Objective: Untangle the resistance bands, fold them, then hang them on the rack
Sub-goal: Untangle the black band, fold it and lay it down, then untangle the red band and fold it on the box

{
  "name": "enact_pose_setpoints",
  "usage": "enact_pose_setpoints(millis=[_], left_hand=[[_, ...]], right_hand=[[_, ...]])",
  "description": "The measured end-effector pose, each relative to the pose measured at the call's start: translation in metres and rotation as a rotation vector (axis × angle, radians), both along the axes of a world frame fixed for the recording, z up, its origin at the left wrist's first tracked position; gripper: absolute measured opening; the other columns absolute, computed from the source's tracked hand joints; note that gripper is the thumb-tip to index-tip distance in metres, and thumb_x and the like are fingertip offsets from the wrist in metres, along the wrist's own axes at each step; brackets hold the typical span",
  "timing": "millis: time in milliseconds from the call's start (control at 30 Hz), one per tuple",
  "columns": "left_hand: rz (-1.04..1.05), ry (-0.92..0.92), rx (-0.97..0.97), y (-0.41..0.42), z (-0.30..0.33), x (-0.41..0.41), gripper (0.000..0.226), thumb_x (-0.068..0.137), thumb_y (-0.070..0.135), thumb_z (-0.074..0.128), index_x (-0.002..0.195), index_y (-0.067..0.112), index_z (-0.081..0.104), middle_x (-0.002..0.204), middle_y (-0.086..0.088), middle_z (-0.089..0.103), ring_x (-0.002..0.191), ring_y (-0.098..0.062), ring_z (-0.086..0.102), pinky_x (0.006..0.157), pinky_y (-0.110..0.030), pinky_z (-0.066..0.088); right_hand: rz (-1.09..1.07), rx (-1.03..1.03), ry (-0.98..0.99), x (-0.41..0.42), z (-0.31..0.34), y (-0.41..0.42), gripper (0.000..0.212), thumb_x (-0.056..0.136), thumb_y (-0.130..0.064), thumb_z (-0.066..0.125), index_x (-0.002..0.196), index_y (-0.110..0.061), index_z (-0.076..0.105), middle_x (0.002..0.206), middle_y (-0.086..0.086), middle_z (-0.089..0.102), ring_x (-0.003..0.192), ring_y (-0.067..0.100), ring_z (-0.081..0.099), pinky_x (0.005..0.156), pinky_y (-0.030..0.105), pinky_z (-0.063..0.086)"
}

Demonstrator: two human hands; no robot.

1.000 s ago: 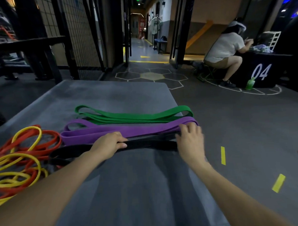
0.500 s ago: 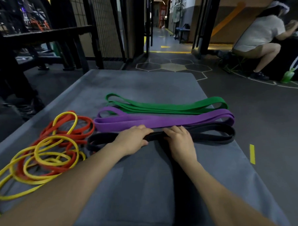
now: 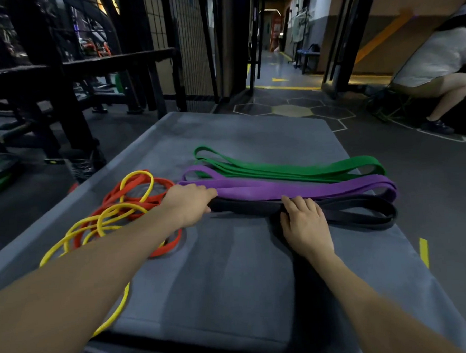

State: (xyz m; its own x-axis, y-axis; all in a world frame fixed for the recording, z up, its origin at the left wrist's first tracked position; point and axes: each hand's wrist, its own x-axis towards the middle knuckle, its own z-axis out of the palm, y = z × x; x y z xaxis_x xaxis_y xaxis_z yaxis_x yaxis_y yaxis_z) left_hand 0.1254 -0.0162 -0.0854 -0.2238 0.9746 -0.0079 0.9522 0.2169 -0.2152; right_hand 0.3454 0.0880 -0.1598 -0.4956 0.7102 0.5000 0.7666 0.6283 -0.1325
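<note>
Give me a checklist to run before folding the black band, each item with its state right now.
1. Both hands on the black band: ok. The left hand holds its left end, the right hand presses its middle.
2. Black band free of the purple band: ok, they lie side by side.
3. Green band folded and out of the way: ok.
4. Orange band and yellow band untangled: not ok, the loops cross in a pile.
5. Bare mat in front to fold on: ok.
6. Rack within reach: cannot tell.
</note>
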Motion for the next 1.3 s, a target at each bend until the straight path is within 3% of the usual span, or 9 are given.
enact_pose_setpoints(millis=[167,333,467,600,667,833,1033,1167,1300], left_hand=[[-0.011,0.052,-0.023,0.015,-0.015,0.000,0.038,0.095,0.030,0.044,0.130,0.017,0.038,0.132,-0.008,0.048,0.124,-0.026,0.044,0.092,-0.039,0.039],[-0.106,0.120,0.049,0.010,-0.025,-0.008,0.047,0.095,0.041,0.041,0.136,0.019,0.033,0.136,-0.005,0.040,0.127,-0.023,0.038,0.103,-0.038,0.031],[-0.106,-0.058,0.168,-0.007,-0.011,-0.019,0.068,0.082,0.056,0.056,0.138,0.026,0.033,0.139,0.003,0.040,0.130,-0.018,0.037,0.107,-0.033,0.027],[-0.016,-0.209,0.240,-0.035,-0.006,-0.030,0.074,0.076,0.055,0.064,0.138,0.027,0.036,0.140,0.003,0.041,0.130,-0.019,0.038,0.104,-0.034,0.029],[0.003,-0.248,0.269,-0.048,-0.006,-0.035,0.075,0.074,0.053,0.067,0.137,0.026,0.037,0.138,0.002,0.042,0.129,-0.021,0.039,0.104,-0.037,0.032],[0.115,-0.312,0.341,-0.089,-0.005,-0.049,0.066,0.076,0.044,0.070,0.133,0.027,0.042,0.135,0.003,0.044,0.127,-0.022,0.040,0.104,-0.040,0.035],[0.287,-0.391,0.418,-0.139,-0.015,-0.069,0.051,0.082,0.039,0.066,0.128,0.025,0.048,0.132,0.002,0.046,0.125,-0.021,0.040,0.102,-0.039,0.037],[0.294,-0.451,0.476,-0.150,-0.025,-0.071,0.045,0.085,0.042,0.061,0.124,0.022,0.052,0.128,0.002,0.048,0.122,-0.022,0.043,0.099,-0.037,0.039],[0.235,-0.467,0.547,-0.141,-0.031,-0.069,0.036,0.086,0.041,0.059,0.117,0.022,0.057,0.121,0.002,0.053,0.115,-0.020,0.047,0.094,-0.035,0.042]], right_hand=[[-0.035,0.017,-0.001,0.000,-0.002,0.003,0.035,0.084,-0.025,0.042,0.108,-0.011,0.063,0.093,0.004,0.061,0.086,0.029,0.055,0.080,0.038,0.048],[0.004,-0.059,-0.018,-0.001,-0.002,0.008,0.035,0.089,-0.018,0.053,0.122,-0.010,0.058,0.108,0.007,0.062,0.100,0.032,0.054,0.091,0.042,0.043],[0.025,-0.114,-0.031,0.002,0.003,0.005,0.039,0.093,-0.020,0.048,0.131,-0.012,0.052,0.118,0.007,0.060,0.113,0.033,0.049,0.103,0.042,0.035],[0.021,-0.089,-0.029,0.000,0.006,0.002,0.039,0.089,-0.018,0.046,0.125,-0.010,0.058,0.113,0.008,0.064,0.108,0.033,0.055,0.109,0.045,0.031],[0.026,-0.091,-0.023,-0.001,0.009,-0.002,0.042,0.083,-0.012,0.054,0.125,-0.008,0.058,0.113,0.009,0.064,0.109,0.033,0.056,0.111,0.046,0.028],[0.113,-0.121,0.009,-0.031,0.030,-0.036,0.051,0.066,0.002,0.059,0.116,-0.004,0.060,0.115,0.013,0.059,0.110,0.038,0.050,0.104,0.047,0.034],[0.333,-0.176,0.021,-0.102,0.058,-0.091,0.044,0.084,-0.022,0.060,0.126,-0.014,0.053,0.125,0.007,0.050,0.116,0.030,0.041,0.096,0.038,0.032],[0.236,-0.270,-0.002,-0.134,0.052,-0.111,0.043,0.088,-0.032,0.058,0.127,-0.015,0.052,0.127,0.006,0.049,0.122,0.028,0.040,0.099,0.038,0.033],[0.176,-0.375,0.075,-0.144,0.042,-0.111,0.038,0.089,-0.027,0.058,0.124,-0.013,0.054,0.125,0.008,0.058,0.119,0.029,0.048,0.097,0.042,0.040]])
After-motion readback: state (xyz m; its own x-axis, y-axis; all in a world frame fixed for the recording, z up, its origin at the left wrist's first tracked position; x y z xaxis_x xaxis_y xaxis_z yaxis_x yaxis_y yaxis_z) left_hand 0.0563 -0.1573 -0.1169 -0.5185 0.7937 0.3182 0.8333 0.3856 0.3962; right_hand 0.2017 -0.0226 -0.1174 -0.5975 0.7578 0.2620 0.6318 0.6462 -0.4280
